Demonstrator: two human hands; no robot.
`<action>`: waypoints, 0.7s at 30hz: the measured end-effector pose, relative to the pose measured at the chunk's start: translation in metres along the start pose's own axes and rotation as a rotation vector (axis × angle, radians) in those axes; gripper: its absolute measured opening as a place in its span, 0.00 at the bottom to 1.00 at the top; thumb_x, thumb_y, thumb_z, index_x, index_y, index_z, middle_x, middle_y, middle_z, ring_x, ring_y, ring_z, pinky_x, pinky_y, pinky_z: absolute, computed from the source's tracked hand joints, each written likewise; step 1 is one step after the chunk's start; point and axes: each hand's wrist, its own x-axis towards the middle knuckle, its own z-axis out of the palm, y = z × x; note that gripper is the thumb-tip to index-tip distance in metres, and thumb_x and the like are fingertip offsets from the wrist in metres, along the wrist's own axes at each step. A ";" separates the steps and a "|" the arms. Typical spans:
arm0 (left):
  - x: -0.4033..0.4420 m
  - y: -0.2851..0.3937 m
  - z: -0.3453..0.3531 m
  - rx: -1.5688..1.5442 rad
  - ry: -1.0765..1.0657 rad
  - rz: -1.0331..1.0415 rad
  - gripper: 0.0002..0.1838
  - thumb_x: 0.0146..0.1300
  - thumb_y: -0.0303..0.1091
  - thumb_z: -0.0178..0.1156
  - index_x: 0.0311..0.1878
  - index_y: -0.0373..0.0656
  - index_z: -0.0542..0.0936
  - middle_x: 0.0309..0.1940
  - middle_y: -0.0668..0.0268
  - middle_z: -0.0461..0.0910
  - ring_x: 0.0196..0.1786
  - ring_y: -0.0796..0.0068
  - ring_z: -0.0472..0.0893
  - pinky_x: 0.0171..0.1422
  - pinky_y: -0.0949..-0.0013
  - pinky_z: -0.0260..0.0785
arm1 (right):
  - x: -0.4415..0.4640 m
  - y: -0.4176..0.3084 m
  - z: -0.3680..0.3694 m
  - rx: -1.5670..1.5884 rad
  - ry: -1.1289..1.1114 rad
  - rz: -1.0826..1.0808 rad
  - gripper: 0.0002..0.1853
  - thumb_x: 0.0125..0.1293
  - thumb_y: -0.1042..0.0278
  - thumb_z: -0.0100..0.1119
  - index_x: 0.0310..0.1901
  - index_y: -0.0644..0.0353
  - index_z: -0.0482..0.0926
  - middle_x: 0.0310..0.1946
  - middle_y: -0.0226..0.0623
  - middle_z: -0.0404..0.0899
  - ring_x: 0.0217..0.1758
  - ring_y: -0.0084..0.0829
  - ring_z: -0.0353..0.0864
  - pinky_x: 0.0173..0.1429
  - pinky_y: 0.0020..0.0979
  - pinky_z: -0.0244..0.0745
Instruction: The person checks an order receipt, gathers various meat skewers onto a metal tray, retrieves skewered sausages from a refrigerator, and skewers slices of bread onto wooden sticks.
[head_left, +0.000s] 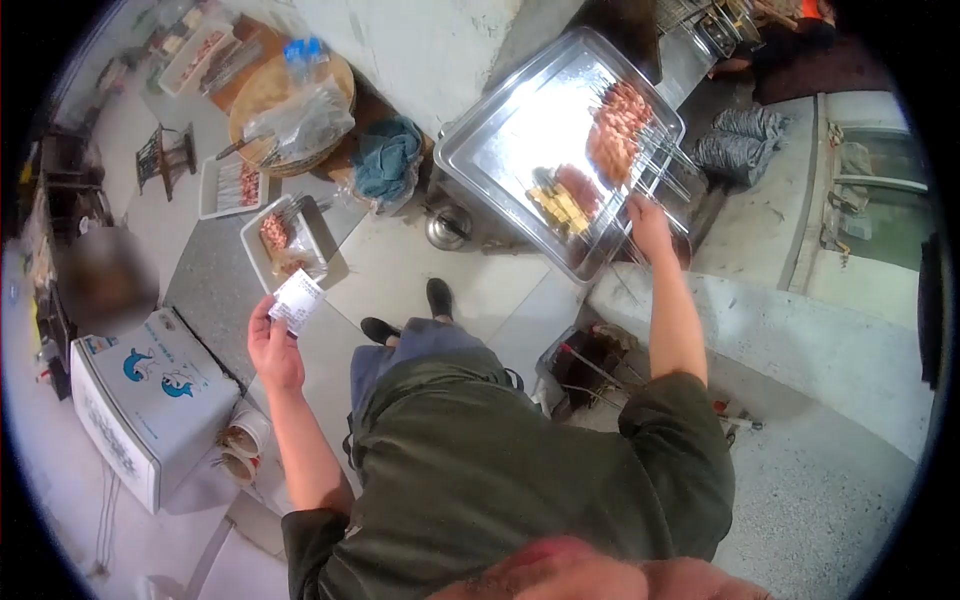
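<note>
Raw reddish meat skewers (618,130) lie on a rectangular, shiny silver metal tray (510,112), ahead and to the right of the person, near skewers of yellow pieces (560,208). The right hand (651,228) is at their thin bare ends by the tray's edge, fingers curled; I cannot tell whether they grip any. The left hand's (275,352) fingers pinch a white printed paper slip (297,300). Beyond the slip sits a white rectangular bin (249,245) containing reddish meat.
</note>
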 end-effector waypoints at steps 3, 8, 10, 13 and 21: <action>-0.004 -0.001 0.000 0.000 0.007 0.003 0.19 0.61 0.16 0.46 0.57 0.32 0.68 0.54 0.54 0.72 0.57 0.62 0.75 0.63 0.60 0.68 | 0.001 0.015 0.011 -0.245 -0.135 0.061 0.15 0.69 0.60 0.46 0.45 0.60 0.80 0.36 0.54 0.80 0.43 0.54 0.79 0.48 0.46 0.73; -0.007 -0.003 0.004 0.050 0.106 -0.051 0.18 0.61 0.18 0.49 0.56 0.35 0.71 0.51 0.58 0.74 0.51 0.68 0.76 0.56 0.66 0.69 | 0.010 0.012 0.009 -0.351 -0.231 0.202 0.15 0.67 0.60 0.44 0.39 0.60 0.80 0.39 0.52 0.80 0.46 0.52 0.79 0.49 0.50 0.73; -0.014 -0.001 -0.018 0.094 0.201 -0.044 0.18 0.60 0.19 0.50 0.55 0.37 0.73 0.47 0.62 0.75 0.47 0.72 0.77 0.52 0.69 0.70 | 0.009 -0.009 0.003 -0.337 -0.210 0.267 0.15 0.65 0.62 0.46 0.38 0.62 0.80 0.39 0.55 0.80 0.45 0.52 0.80 0.49 0.48 0.74; -0.024 0.006 -0.039 0.030 0.216 0.007 0.19 0.60 0.20 0.52 0.56 0.41 0.74 0.44 0.65 0.78 0.44 0.76 0.78 0.49 0.71 0.71 | 0.005 -0.047 -0.012 -0.410 -0.045 0.109 0.19 0.65 0.61 0.52 0.50 0.68 0.76 0.47 0.51 0.76 0.51 0.52 0.75 0.55 0.46 0.71; -0.083 0.017 -0.117 -0.124 0.340 0.080 0.17 0.61 0.20 0.52 0.54 0.37 0.75 0.45 0.63 0.79 0.46 0.76 0.78 0.51 0.71 0.72 | 0.006 -0.285 0.087 0.335 0.118 -0.365 0.21 0.65 0.68 0.57 0.56 0.70 0.70 0.53 0.47 0.74 0.52 0.37 0.76 0.55 0.36 0.72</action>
